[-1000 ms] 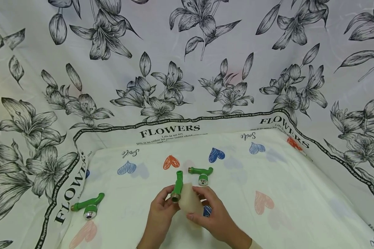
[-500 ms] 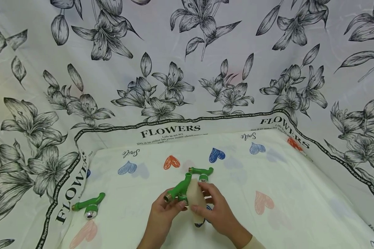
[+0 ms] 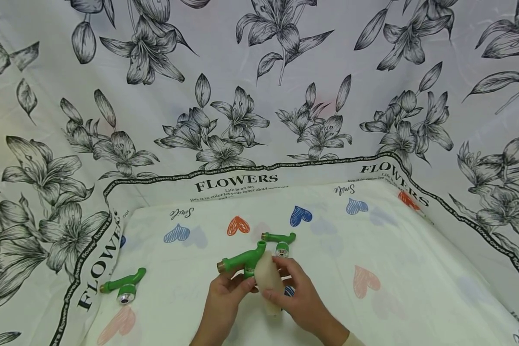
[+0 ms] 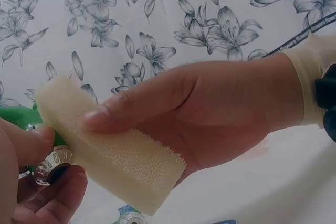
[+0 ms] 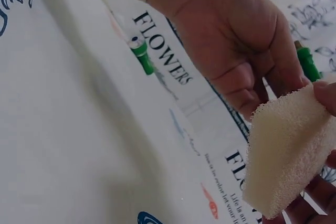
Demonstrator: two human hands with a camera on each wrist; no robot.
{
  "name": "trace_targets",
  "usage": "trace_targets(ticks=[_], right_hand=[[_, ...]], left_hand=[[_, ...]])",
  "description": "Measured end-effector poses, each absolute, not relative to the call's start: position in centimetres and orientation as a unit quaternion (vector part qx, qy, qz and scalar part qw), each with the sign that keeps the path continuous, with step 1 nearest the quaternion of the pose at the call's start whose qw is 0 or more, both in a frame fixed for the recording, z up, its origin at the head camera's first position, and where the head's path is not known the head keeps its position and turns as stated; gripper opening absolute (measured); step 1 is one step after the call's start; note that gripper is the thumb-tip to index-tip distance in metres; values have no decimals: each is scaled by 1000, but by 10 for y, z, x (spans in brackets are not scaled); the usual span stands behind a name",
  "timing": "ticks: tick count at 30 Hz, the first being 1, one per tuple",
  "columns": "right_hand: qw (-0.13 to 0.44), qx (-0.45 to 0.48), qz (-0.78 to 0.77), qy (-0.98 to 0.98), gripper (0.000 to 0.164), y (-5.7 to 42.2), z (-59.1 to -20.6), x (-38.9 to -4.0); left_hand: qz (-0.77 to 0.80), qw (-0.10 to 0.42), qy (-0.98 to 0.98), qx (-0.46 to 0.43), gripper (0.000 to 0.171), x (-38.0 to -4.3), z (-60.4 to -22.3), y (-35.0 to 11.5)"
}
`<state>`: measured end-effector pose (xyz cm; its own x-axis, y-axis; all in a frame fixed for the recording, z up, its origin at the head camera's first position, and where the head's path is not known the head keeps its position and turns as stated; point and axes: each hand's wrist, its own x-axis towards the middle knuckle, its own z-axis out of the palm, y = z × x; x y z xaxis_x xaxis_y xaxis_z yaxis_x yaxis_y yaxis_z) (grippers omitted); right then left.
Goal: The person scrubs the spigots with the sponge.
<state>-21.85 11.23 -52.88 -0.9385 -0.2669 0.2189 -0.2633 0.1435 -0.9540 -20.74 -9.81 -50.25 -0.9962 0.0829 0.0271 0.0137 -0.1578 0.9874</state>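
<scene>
A backdrop cloth (image 3: 304, 67) printed with black line-drawn lilies rises behind a white tablecloth (image 3: 324, 288) marked with red and blue hearts. Over the cloth, near its front edge, are a person's two hands. The right hand (image 3: 300, 298) pinches a cream sponge, thumb flat on one broad face and fingers on the other. The left hand (image 3: 227, 300) pinches a green tap between thumb and fingers, low on its body.

The cream sponge (image 3: 268, 281) lies between the hands and against the tap. It is a thick block, squarely cut at one end (the left wrist view shows this best), its surface open-pored and rough along the edges; from above it looks slightly bowed.

The green tap (image 3: 238, 262) is held clear of the cloth, tilted, its spout bending up at the far end. The paint is a glossy, even green. Below the body sits a chrome collar (image 4: 55, 161), shiny and stamped with small marks too blurred to read, around a dark centre. At the left tip is a short brass thread (image 3: 220, 267).

Two similar taps rest on the cloth: a second tap (image 3: 278, 238) just beyond the hands, and a third tap (image 3: 127, 282) well apart at the left.
</scene>
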Motion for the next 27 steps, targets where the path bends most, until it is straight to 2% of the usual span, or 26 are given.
trace_targets(ticks=[5, 12, 23, 27], right_hand=[[4, -184, -630, 754, 64, 110, -524, -211], [2, -193, -631, 751, 65, 109, -522, -209], [-17, -197, -621, 758, 69, 109, -525, -210], [-14, -176, -620, 765, 66, 112, -527, -217]], left_hand=[[762, 7, 647, 35, 45, -209, -505, -99], [753, 21, 658, 15, 47, -212, -504, -100], [747, 27, 664, 40, 50, -209, -508, -102], [731, 21, 678, 76, 44, -208, -507, -102]])
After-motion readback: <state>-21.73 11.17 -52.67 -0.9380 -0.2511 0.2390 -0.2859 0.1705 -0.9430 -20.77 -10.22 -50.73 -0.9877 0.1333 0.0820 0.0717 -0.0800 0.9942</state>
